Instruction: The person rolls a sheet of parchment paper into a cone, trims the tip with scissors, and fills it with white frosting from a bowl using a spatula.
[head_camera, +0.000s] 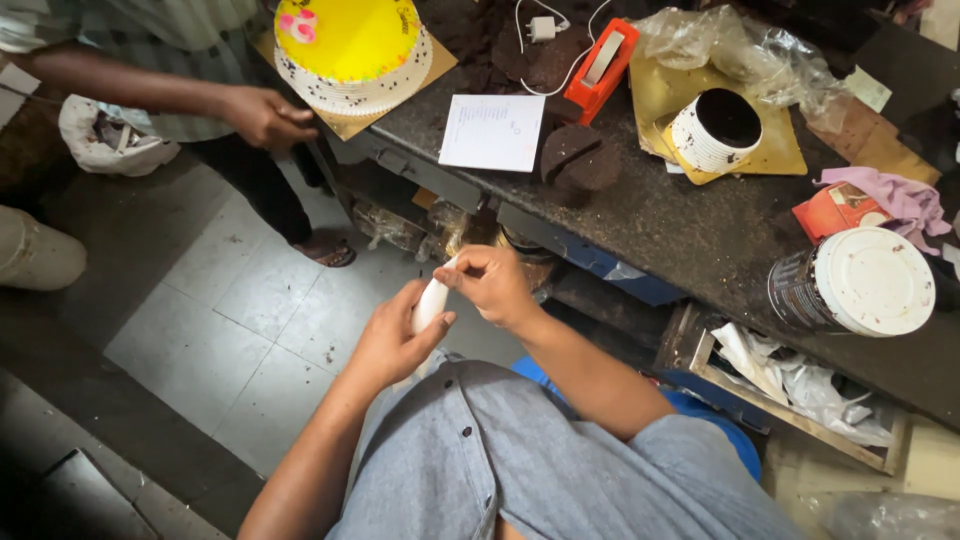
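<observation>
left hand (388, 340) wraps white piping bag (430, 305), frame centre | right hand (492, 282) pinches its tip | dark surface (690, 235) right | yellow cake (350, 40) upper left, another person's hand (265, 117) beside

This is a bakery's back workroom. A yellow iced cake (352, 45) on a cardboard board sits at the far left corner of the dark, crumb-strewn surface (690, 225), with loose chocolate sponge rounds (580, 160), a small white-sided chocolate cake (715, 130) and a tape dispenser (601, 62) nearby.
</observation>
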